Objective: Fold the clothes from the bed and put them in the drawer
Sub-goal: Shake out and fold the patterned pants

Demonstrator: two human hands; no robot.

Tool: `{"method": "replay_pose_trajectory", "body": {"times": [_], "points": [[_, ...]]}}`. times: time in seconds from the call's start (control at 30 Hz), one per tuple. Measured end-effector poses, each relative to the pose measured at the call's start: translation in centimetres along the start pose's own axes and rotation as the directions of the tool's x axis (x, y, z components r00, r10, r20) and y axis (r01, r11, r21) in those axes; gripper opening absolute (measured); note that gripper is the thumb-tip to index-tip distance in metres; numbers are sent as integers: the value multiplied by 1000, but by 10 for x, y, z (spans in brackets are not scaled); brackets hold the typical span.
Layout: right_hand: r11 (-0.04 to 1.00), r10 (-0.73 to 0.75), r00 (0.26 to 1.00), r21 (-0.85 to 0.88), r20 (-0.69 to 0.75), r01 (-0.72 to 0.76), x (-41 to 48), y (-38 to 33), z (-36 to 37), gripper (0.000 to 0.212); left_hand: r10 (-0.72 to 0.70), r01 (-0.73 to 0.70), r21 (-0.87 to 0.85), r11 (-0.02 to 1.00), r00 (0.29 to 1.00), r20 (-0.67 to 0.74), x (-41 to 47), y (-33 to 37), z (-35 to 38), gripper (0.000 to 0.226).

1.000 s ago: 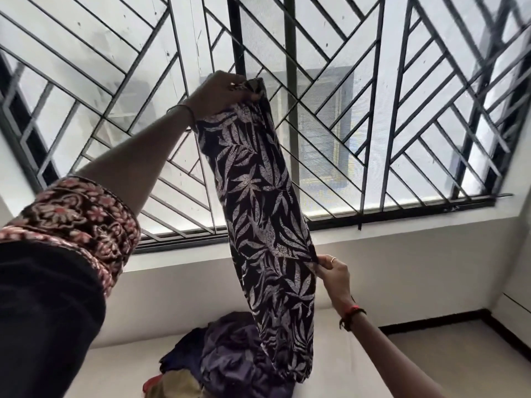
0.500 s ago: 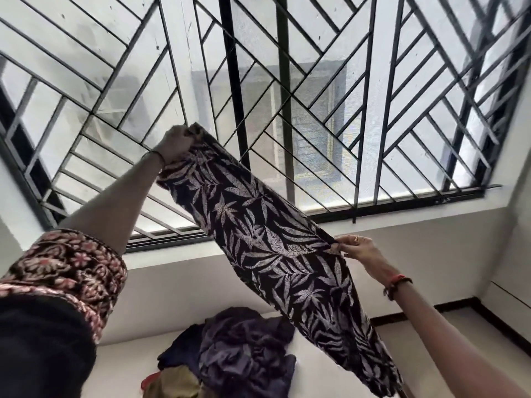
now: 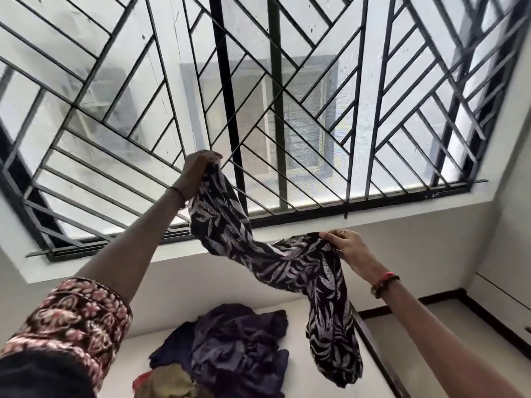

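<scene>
Early stage: left hand [image 3: 198, 170] and right hand [image 3: 347, 248] are gripping a dark leaf-print fabric garment [image 3: 273, 259] mid-fold; a crumpled purple clothes pile [image 3: 235, 349] is lying unfolded.

Black garment [image 3: 287, 262], pale leaf print
</scene>
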State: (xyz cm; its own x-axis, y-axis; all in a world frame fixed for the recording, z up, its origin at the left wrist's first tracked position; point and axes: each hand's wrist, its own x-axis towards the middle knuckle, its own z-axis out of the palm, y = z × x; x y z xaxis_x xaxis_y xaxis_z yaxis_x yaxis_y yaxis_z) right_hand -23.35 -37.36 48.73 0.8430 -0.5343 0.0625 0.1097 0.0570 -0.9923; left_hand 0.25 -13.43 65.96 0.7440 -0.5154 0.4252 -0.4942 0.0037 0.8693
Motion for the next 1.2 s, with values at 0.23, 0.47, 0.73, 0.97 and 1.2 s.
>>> {"method": "replay_pose_trajectory", "body": {"times": [0.23,0.47,0.73,0.97,1.2], "points": [[999,-21,997,-33,67,24,-5,-12,44,15,-167,-102,327,940,698,696,-40,-33,83,35],[999,-37,999,-31,31,38,-8,-10,55,11,-204,-197,396,897,610,766,-56,-38,117,39],[998,-63,996,-14,69,64,-10,-8,57,8,-271,-261,507,822,603,750,-66,-38,129,37],[995,-60,977,93,206,42,-12,-5,52,8,-226,-390,536,749,610,760,-58,-26,123,23],[1000,-20,957,28,288,13,-18,12,36,47,28,-583,592,557,725,688,-43,5,107,19]]}}
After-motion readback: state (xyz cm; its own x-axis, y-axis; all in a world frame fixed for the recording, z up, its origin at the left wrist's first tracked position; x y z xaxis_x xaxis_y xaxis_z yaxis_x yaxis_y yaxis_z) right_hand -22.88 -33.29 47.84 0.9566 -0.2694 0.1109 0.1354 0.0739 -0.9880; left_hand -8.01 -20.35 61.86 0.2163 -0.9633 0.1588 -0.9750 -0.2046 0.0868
